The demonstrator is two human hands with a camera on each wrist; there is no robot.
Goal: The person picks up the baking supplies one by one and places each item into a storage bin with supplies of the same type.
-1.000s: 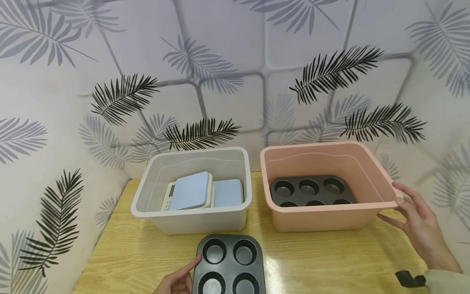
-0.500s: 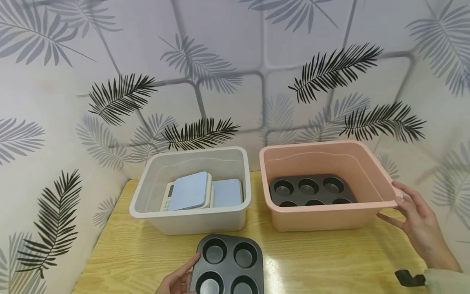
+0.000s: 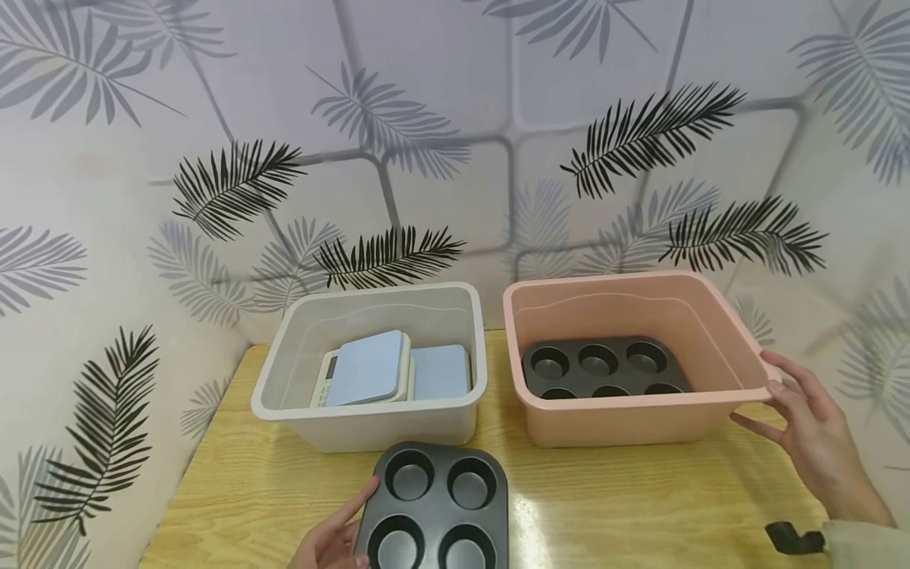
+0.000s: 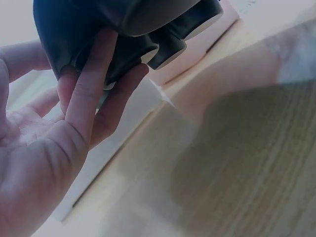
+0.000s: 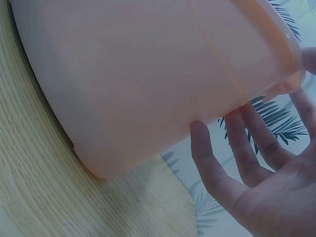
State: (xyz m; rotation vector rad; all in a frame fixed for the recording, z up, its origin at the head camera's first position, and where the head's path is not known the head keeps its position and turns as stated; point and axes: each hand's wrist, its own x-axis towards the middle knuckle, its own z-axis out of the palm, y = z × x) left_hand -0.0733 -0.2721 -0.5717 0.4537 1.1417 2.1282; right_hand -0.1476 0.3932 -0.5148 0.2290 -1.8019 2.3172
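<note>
In the head view my left hand (image 3: 332,533) grips the left edge of a dark muffin tin (image 3: 435,506), held tilted above the table's front part. The left wrist view has the fingers (image 4: 91,84) curled against the cups on the underside of the tin (image 4: 143,49). My right hand (image 3: 810,438) holds the front right corner of a pink plastic bin (image 3: 626,423) by its rim. Seen from the right wrist, some fingertips (image 5: 200,131) touch the bin's outer wall (image 5: 123,89). A second muffin tin (image 3: 604,367) lies inside the pink bin.
Left of the pink bin stands a white plastic bin (image 3: 377,431) with kitchen scales (image 3: 366,367) stacked in it, their tops light blue. Both bins stand on a wooden table (image 3: 235,482) against a leaf-patterned wall (image 3: 441,95). A black strap end (image 3: 792,539) shows by the right sleeve.
My left hand has raised the muffin tin slightly and its near part has shifted a little left. The right hand stays on the pink bin's corner.
</note>
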